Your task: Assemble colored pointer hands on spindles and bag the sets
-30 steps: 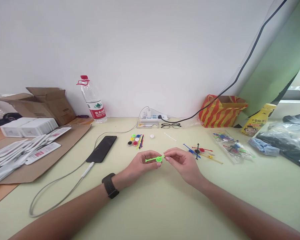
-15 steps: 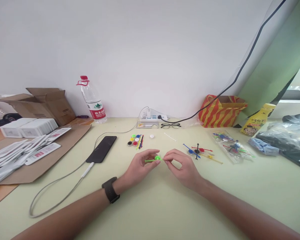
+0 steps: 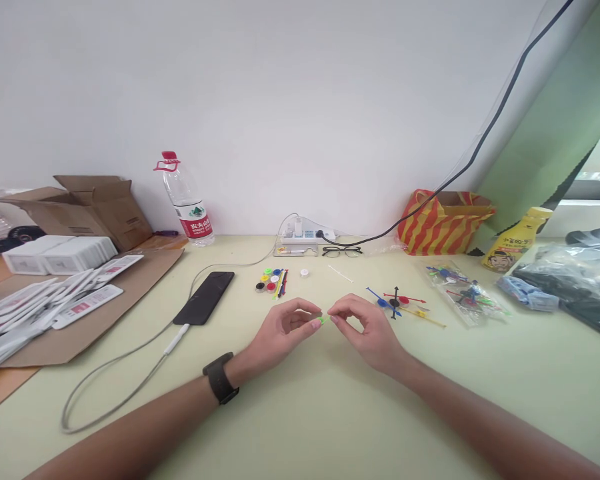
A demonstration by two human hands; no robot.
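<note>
My left hand (image 3: pixel 287 332) is closed in a pinch on a small green plastic arrow spinner (image 3: pixel 323 320), which is mostly hidden behind the fingers. My right hand (image 3: pixel 365 328) meets it from the other side, thumb and forefinger pinched on the spinner's right end. Beyond the hands lies a group of coloured round plastic bases (image 3: pixel 271 287) beside a few loose arrows (image 3: pixel 282 284). A white base (image 3: pixel 305 273) and a white arrow (image 3: pixel 341 274) lie apart from them. To the right, several coloured arrow spinners (image 3: pixel 395 302) rest with arrows on their round bases.
A phone (image 3: pixel 204 298) on a white cable lies left. Behind stand a water bottle (image 3: pixel 194 210), power strip (image 3: pixel 305 233) and glasses (image 3: pixel 342 252). At right are a bagged spinner set (image 3: pixel 463 293), striped bag (image 3: pixel 430 227) and yellow bottle (image 3: pixel 517 240); white cards (image 3: pixel 55 293) lie far left.
The green arrow spinner has turned between my fingers. Its round base and long shaft showed before, and now only a small green part is visible. My right hand has shifted slightly.
</note>
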